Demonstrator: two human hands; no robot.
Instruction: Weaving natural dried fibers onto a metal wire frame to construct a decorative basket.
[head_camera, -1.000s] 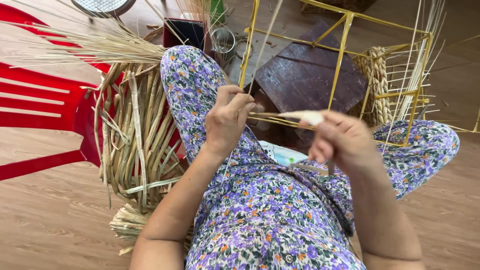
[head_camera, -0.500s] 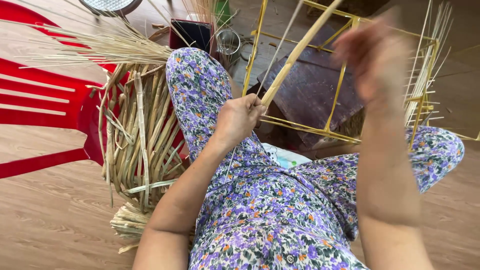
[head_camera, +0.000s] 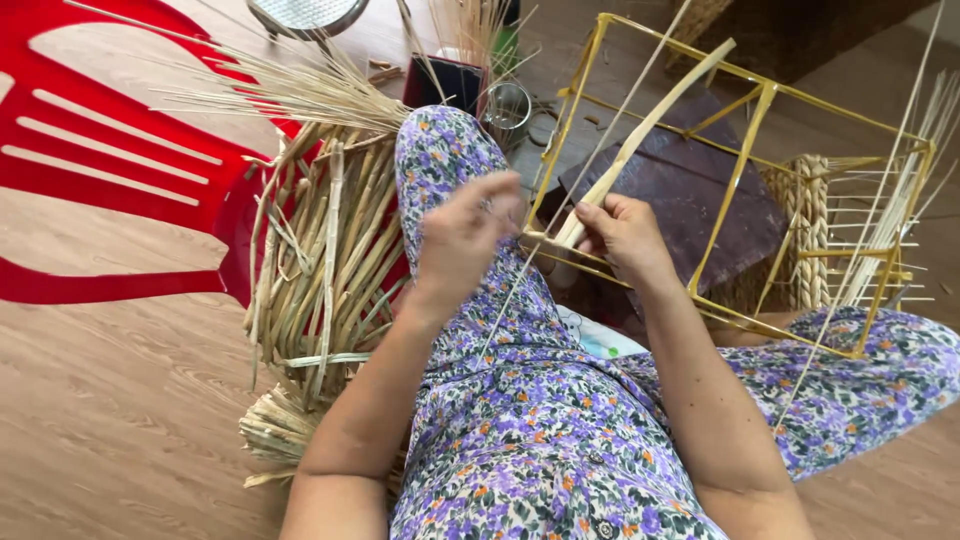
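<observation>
Two bare hands meet at the near lower bar of a yellow wire frame (head_camera: 742, 170), a box-shaped skeleton that rests across the seated person's lap and tilts away from the camera. One pale flat strip of dried fibre (head_camera: 640, 135) runs from that bar up and to the right, crossing the frame's top edge. The right hand (head_camera: 628, 233) is closed around the strip's lower end, fingers curled over it just where it touches the bar. The left hand (head_camera: 462, 232) sits immediately beside it, fingers drawn together toward the same bar; motion blur hides whether they actually pinch anything, so its grip cannot be told. A thin straw-coloured strand (head_camera: 590, 170) passes diagonally between the two hands. Inside the frame lies a dark brown board (head_camera: 690, 195). At the frame's far right side, a woven braided section (head_camera: 810, 220) and a fan of thin pale stalks (head_camera: 900, 200) are attached. Both legs wear purple floral cloth (head_camera: 560, 430). Left of the knee, a thick bundle of dried reeds (head_camera: 320, 270) lies on the wooden floor (head_camera: 110, 400), leaning against a red plastic chair (head_camera: 110, 160). Near the knee's far side stands a glass jar (head_camera: 506, 108).
</observation>
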